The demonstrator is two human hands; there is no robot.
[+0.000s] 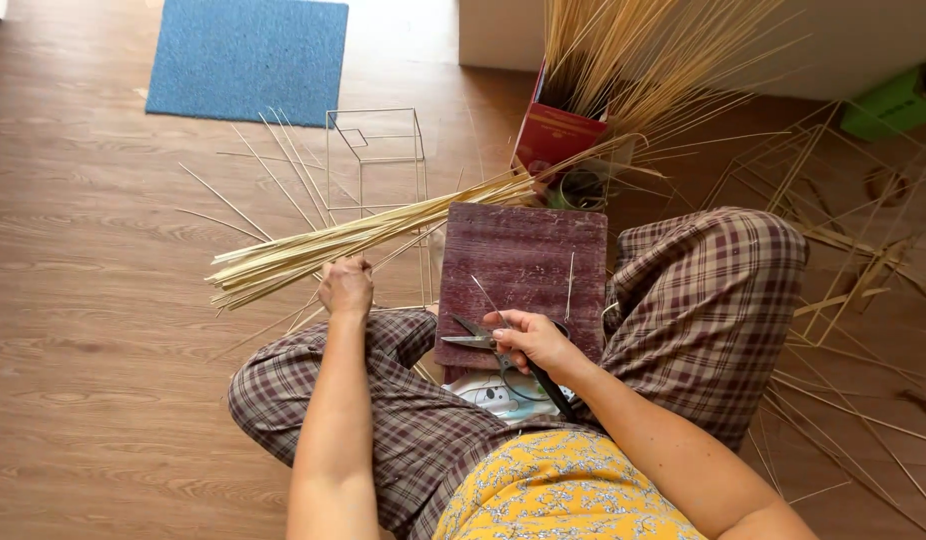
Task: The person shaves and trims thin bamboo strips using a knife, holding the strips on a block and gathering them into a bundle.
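Evidently seated cross-legged on the wood floor, the person is closing the left hand (346, 287) around a long bundle of pale thin bamboo sticks (313, 248), keeping it close at the knee. The right hand (531, 337) is gripping black-handled scissors (488, 343) over a dark purple square wooden board (523, 270) that is serving as a work surface.

My one camera sits on my head and looks steeply down over my chest and crossed legs to the wooden floor (83, 330). My left hand (346, 287) and right hand (528, 338) fall near the middle of the view, close below the lens; the floor beyond them fills the top.
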